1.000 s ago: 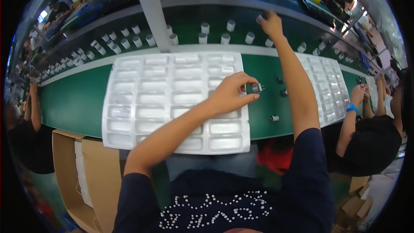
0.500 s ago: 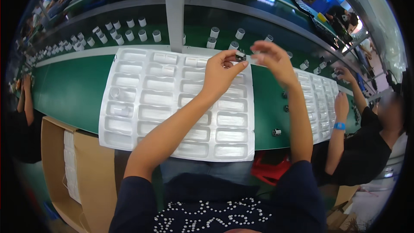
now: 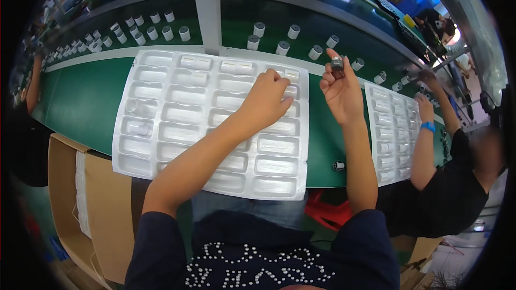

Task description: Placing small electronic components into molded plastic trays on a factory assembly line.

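Observation:
My left hand (image 3: 263,101) reaches over the white moulded plastic tray (image 3: 177,94), at its far right compartments. Its fingers curl down beside a short white cylinder (image 3: 291,74), and what they may pinch is hidden. Held up to the right of the tray, my right hand (image 3: 344,96) grips a small dark cylindrical part (image 3: 337,64) with a shiny top between thumb and fingers. White cylinders (image 3: 195,63) lie in pairs in some far compartments. A clear round piece (image 3: 131,106) sits in a left one.
White cylinders with dark tops (image 3: 282,48) stand in rows behind the tray. A loose black-and-silver part (image 3: 338,166) lies on the green table (image 3: 75,94). At right, a co-worker's arm (image 3: 424,150) is beside another tray (image 3: 384,129). An open cardboard box (image 3: 110,204) stands lower left; a red stool (image 3: 328,212) is below.
The hands have moved apart. The dark part, earlier in my left fingers, is now in my right hand. My left hand has gone down to the tray. The view has shifted slightly.

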